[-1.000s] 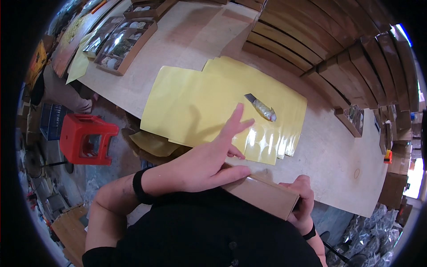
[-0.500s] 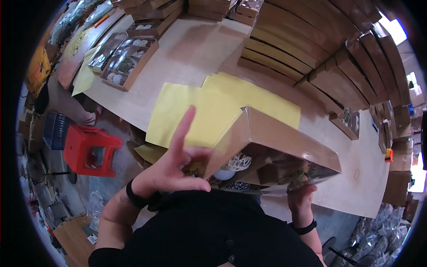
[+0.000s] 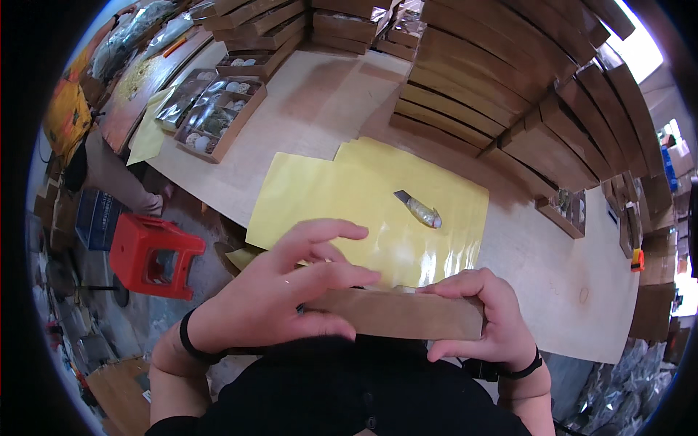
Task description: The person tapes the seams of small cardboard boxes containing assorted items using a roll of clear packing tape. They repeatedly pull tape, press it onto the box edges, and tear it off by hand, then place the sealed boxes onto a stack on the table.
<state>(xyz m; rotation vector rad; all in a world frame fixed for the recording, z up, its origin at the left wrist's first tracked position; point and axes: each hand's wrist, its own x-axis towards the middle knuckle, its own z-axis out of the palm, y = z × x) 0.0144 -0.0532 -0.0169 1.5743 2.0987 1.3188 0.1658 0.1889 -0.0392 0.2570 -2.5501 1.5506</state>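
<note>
A brown cardboard box (image 3: 396, 314) is held close in front of my body, with one long narrow side facing up. My right hand (image 3: 491, 312) grips its right end, thumb on the near edge and fingers over the far edge. At the left end, my left hand (image 3: 280, 287) straddles the box between thumb and a finger, its other fingers raised and bent. Just beyond lie overlapping yellow sheets (image 3: 313, 189). A small utility knife (image 3: 419, 210) with a pointed blade rests on them. The box's window and contents are turned out of sight.
Stacked cardboard boxes (image 3: 480, 80) rise at the back right of the table (image 3: 305, 94). A windowed box (image 3: 222, 120) of decorations sits at the back left. Left of the table stand a red stool (image 3: 156, 254) and a blue crate (image 3: 98, 218); another person's leg (image 3: 113, 174) shows there.
The box has turned from showing its window to lying narrow side up, lower and nearer me. My left hand has closed onto its left end. The knife on the yellow sheets is now uncovered.
</note>
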